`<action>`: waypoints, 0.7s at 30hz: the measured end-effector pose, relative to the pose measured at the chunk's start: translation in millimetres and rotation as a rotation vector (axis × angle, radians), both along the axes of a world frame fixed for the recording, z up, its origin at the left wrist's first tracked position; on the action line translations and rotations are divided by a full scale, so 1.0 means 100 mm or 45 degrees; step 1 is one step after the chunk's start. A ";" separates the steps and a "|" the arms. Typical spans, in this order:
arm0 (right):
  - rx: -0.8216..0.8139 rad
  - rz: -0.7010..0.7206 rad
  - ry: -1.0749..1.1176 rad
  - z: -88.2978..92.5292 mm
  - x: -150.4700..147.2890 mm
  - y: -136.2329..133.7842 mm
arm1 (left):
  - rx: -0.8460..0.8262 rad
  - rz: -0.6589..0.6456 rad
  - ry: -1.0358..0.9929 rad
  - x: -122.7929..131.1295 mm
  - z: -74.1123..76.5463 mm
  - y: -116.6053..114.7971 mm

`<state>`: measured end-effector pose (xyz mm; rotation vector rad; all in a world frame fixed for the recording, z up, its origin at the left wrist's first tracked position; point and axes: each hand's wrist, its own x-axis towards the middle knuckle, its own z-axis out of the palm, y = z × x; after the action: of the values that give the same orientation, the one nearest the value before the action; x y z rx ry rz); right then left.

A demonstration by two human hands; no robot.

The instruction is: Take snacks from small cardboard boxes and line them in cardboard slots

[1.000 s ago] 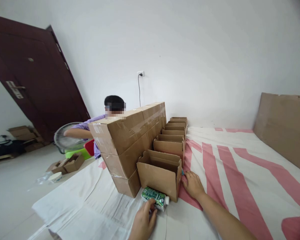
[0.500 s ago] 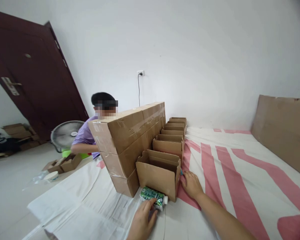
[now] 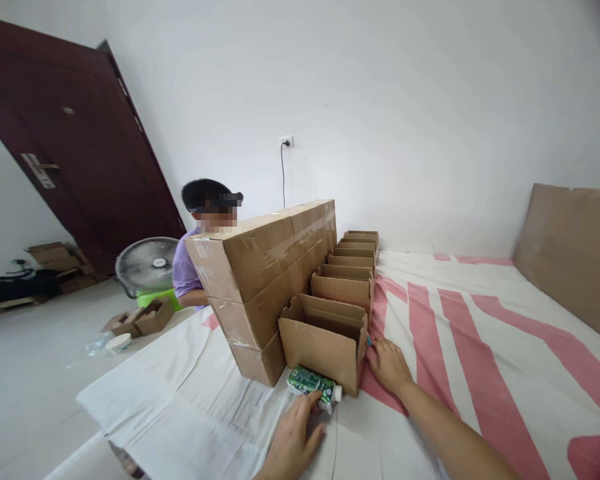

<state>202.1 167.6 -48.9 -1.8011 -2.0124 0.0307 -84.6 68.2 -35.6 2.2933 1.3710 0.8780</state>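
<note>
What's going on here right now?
The left hand touches a green drink carton lying in front of the nearest open box. The right hand is at that box's right side, by a small blue item. More open boxes line up beside a stack of taped boxes; beyond it is a person in purple.

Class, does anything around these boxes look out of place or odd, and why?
The green carton looks odd: it lies on its side before the nearest open box, with the left hand at it, its bright print unlike the brown stack. No spill shows.
</note>
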 end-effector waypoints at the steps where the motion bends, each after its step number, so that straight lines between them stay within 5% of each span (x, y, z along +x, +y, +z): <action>1: -0.001 0.004 0.000 0.00 0.00 0.00 | 0.003 -0.001 -0.002 0.00 0.00 0.00; 13: -0.006 -0.008 -0.005 -0.02 0.01 0.00 | 0.117 0.075 -0.060 -0.03 -0.14 0.06; 21: -0.016 -0.008 0.002 0.00 0.01 0.00 | 0.039 0.074 -0.051 0.00 -0.10 0.08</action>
<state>202.8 167.5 -49.2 -1.8142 -2.0096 0.0431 -84.9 76.5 -45.2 2.2556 1.4229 0.9640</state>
